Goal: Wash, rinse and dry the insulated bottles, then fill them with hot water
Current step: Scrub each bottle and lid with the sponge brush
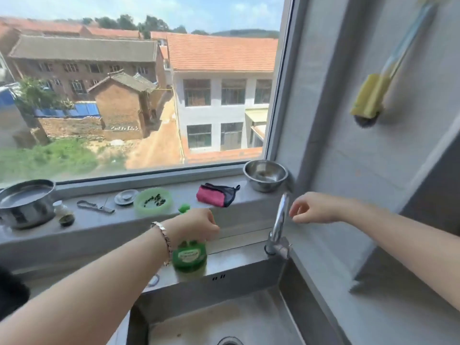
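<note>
Currently at a kitchen sink [231, 261], a person reaches below a window sill holding a steel pot [26, 202] and a green bowl [153, 201]. The left hand [196, 225] wraps its fingers around the neck of a green detergent bottle [190, 256] on the sink's back ledge. The right hand [313, 207], beside the faucet [280, 220], holds nothing, fingers loosely curled. No insulated bottles are in view. Lifted hastily by its narrow neck, the detergent bottle could slip and tumble into the basin.
</note>
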